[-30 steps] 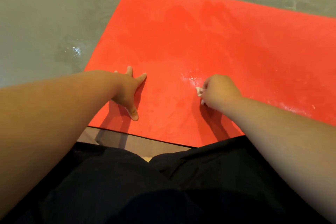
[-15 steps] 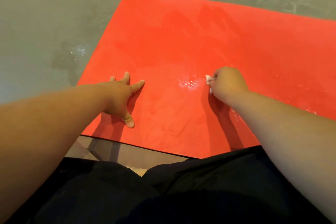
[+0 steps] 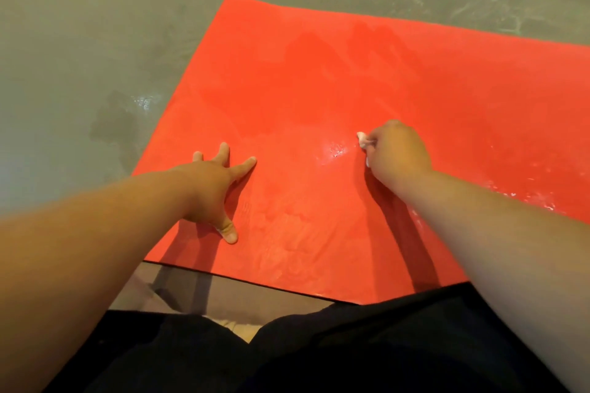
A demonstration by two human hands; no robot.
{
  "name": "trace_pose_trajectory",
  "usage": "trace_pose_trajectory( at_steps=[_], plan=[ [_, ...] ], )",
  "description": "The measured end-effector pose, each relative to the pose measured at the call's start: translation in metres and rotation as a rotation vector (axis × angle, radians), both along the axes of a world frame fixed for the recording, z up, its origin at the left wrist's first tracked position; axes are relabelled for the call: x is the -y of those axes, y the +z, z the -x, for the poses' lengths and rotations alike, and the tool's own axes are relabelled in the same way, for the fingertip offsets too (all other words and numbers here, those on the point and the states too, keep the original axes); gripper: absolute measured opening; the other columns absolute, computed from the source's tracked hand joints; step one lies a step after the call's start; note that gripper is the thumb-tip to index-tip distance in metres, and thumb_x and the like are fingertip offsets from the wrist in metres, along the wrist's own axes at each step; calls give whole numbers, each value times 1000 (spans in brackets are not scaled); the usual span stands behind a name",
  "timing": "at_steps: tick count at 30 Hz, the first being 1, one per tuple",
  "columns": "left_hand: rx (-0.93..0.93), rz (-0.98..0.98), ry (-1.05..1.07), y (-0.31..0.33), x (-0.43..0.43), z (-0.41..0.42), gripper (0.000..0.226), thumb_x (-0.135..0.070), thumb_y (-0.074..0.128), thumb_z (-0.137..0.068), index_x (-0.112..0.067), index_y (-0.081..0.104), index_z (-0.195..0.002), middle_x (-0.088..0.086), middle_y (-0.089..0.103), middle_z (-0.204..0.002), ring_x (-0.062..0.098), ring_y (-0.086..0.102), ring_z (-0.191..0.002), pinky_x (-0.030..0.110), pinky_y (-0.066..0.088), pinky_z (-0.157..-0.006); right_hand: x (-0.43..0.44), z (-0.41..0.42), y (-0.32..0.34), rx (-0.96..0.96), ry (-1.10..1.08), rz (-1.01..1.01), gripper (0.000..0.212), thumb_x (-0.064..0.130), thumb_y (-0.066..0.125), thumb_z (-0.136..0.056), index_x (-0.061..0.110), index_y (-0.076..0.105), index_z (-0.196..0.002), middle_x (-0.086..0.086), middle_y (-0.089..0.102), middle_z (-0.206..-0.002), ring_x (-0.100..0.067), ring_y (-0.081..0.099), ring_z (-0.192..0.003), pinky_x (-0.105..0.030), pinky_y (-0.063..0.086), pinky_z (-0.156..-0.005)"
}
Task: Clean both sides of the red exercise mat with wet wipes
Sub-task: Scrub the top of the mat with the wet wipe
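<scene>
The red exercise mat [image 3: 319,80] lies flat on the grey floor and runs off the right edge of the view. My left hand [image 3: 217,188] presses on the mat near its left end, fingers spread and straight. My right hand [image 3: 396,153] is curled round a small white wet wipe [image 3: 362,139], which peeks out at the knuckles and touches the mat. A wet, shiny patch [image 3: 335,150] glistens just left of the wipe. More wet specks show on the mat at the right [image 3: 517,195].
Grey concrete floor [image 3: 95,25] surrounds the mat, with a damp stain [image 3: 118,118] just off its left edge. My legs in black clothing [image 3: 287,354] are at the mat's near edge. A strip of brown floor [image 3: 198,290] shows between them and the mat.
My right hand has slid the wipe away from me across the mat, leaving a wet patch. My left hand stays planted on the mat.
</scene>
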State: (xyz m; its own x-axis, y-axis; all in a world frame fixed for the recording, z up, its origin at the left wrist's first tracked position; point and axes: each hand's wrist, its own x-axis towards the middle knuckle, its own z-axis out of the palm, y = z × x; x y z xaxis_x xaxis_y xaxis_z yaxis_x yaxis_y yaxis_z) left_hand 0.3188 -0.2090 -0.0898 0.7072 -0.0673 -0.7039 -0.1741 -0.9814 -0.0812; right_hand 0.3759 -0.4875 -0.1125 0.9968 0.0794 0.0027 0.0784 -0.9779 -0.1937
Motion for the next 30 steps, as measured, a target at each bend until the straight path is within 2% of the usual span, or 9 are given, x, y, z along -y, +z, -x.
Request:
trace_pose_trajectory(
  at_steps=[4,9,12,16,18,20,24,27,30],
  plan=[
    [-8,-1,6,0,0,-3,143,-61,85,-51,-47,-25,-142,8,-27,-156,54,1,-140,59,25,-111,-35,22,-4,35,76,-101,19,7,52,-87,7,70,-93,-17,58,-95,-35,59,-90,-36,43,-73],
    [2,-1,9,1,0,-2,141,-58,85,-54,-46,-24,-143,9,-27,-156,55,1,-140,56,24,-111,-63,41,-5,-63,489,-162,24,23,50,-95,11,71,-97,-10,57,-96,-31,56,-93,-36,40,-77],
    [-4,16,18,2,-1,-2,140,-58,85,-54,-48,-23,-142,7,-27,-156,53,0,-140,56,25,-111,-26,3,-5,-4,256,-66,31,29,48,-96,8,72,-97,-14,58,-96,-34,57,-93,-37,41,-76],
    [14,8,-1,2,-2,-3,136,-59,83,-55,-49,-20,-144,6,-23,-158,53,3,-141,54,27,-110,5,-29,-6,64,-114,-31,28,17,49,-95,2,70,-103,-23,59,-106,-38,59,-98,-37,44,-80],
    [20,10,-2,3,-2,-5,133,-59,82,-57,-49,-18,-144,5,-21,-159,53,6,-141,53,27,-110,-18,-20,-7,46,-105,-100,25,9,49,-90,4,70,-102,-22,62,-106,-35,60,-99,-35,46,-81],
    [30,11,-4,4,-3,-6,130,-60,81,-59,-50,-16,-144,3,-19,-159,51,8,-141,53,28,-111,-49,-6,-4,17,54,-135,24,8,49,-87,10,70,-99,-18,62,-101,-33,60,-97,-32,45,-79],
    [64,12,-25,3,-5,-3,129,-65,79,-58,-51,-17,-144,0,-15,-160,47,11,-143,52,31,-109,-73,7,-5,-10,382,-90,23,20,48,-93,9,69,-95,-12,57,-99,-32,56,-97,-34,39,-75],
    [113,32,-18,0,-13,-5,132,-69,77,-54,-49,-16,-145,2,-8,-160,45,12,-143,53,31,-110,-29,-25,-9,75,101,-27,40,30,42,-99,2,69,-100,-19,60,-102,-36,58,-97,-37,43,-80],
    [240,21,60,-2,-26,-15,132,-74,74,-54,-44,-15,-148,8,-3,-160,47,9,-142,56,25,-113,12,-49,-9,87,-165,22,36,23,45,-97,-2,69,-102,-26,62,-104,-39,60,-97,-39,46,-81]
  ],
)
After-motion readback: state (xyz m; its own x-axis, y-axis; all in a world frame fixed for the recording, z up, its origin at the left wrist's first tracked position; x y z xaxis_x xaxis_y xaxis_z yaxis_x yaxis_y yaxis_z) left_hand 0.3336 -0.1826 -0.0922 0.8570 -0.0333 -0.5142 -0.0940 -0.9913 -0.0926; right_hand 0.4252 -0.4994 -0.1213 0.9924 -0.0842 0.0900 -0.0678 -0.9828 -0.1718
